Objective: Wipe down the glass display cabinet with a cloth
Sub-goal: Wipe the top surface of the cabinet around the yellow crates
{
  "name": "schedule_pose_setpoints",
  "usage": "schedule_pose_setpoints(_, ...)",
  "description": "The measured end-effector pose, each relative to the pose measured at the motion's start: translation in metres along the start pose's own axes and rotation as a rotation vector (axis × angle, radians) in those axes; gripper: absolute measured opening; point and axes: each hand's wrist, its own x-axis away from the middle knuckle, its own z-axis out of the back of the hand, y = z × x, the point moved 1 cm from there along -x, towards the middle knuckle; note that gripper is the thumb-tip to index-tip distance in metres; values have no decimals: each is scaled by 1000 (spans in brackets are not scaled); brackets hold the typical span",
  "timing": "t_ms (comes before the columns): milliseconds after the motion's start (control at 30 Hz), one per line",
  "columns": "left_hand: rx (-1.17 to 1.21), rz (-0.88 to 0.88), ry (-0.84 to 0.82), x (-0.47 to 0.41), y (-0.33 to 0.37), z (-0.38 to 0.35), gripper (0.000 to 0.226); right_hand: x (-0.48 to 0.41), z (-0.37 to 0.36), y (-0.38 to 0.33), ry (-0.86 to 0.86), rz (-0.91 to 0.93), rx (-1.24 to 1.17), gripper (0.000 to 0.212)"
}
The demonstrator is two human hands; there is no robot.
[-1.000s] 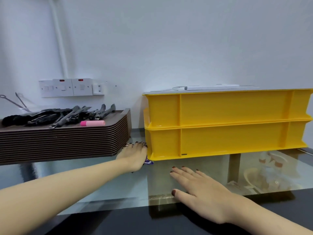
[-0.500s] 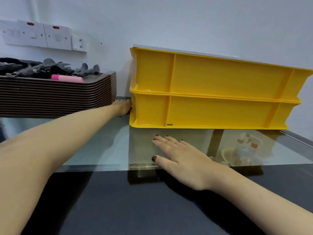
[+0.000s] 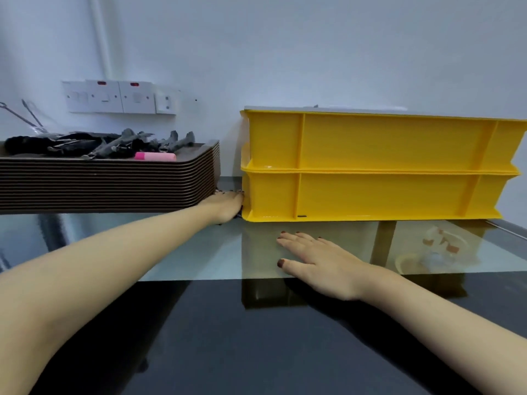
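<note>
The glass top of the display cabinet (image 3: 185, 252) spreads out in front of me, with a black band along its near edge. My left hand (image 3: 225, 205) reaches far back into the narrow gap between the brown tray stack and the yellow crates. Its fingers lie straight and press down on the glass. Only a dark sliver of the cloth (image 3: 239, 215) peeks out at the hand's right edge; the rest is hidden under the palm. My right hand (image 3: 319, 260) lies flat on the glass in front of the crates, fingers spread, holding nothing.
Two stacked yellow crates (image 3: 385, 166) stand on the glass at the back right. A tall stack of brown trays (image 3: 108, 183) at the back left carries black tongs and a pink object (image 3: 155, 156). Wall sockets (image 3: 119, 96) sit behind. Items show through the glass at right.
My left hand has slid from the gap's front deeper in toward the wall, covering the cloth. My right hand stays flat in the same spot. My view has shifted.
</note>
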Motion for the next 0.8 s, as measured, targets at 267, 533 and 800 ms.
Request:
schedule_pose_setpoints(267,68,-141,-19,128,-20,11,44,8,2,-4,52,-18,-38,54)
schedule_pose_setpoints(533,-72,63,4,198,-151,55,41,47,4,0,22,-44,59,50)
schedule_pose_setpoints(800,-131,155,59,140,-41,28,44,101,2,41,80,-331,78,53)
